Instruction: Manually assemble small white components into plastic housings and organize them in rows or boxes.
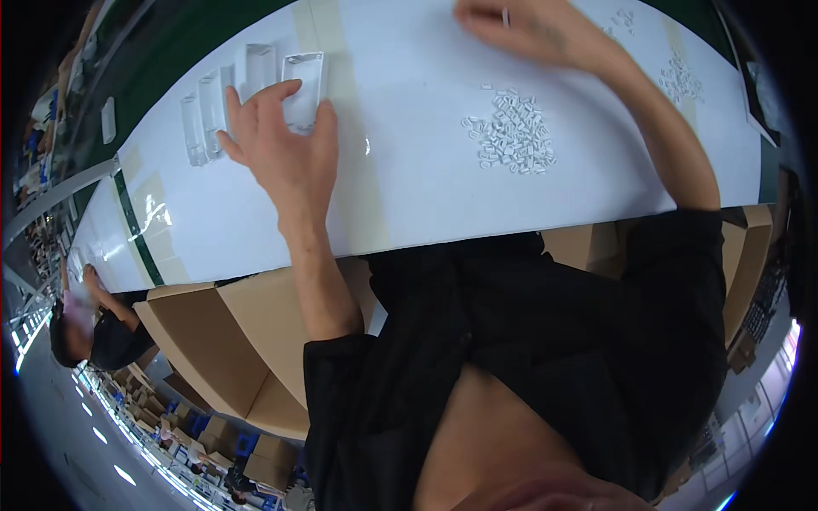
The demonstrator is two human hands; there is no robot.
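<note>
My left hand (pixel 285 157) reaches across the white table (pixel 426 187) with fingers spread. Its index finger and thumb lie on either side of a clear plastic case (pixel 304 85), gripping it. Beside it to the left stand more clear cases (pixel 213 115) in a row, under my other fingertips. My right hand (pixel 532 32) is at the far edge of the table, fingers drawn together, with a small white piece (pixel 504 15) showing between them. A heap of small white clips (pixel 514 132) lies between the two hands, nearer the right forearm.
A second, smaller scatter of white clips (pixel 682 78) lies at the far right. Brown cardboard boxes (pixel 230 341) stand under the table's near edge. Another person (pixel 98 328) works at the table's left end. A green strip (pixel 136 230) crosses the table there.
</note>
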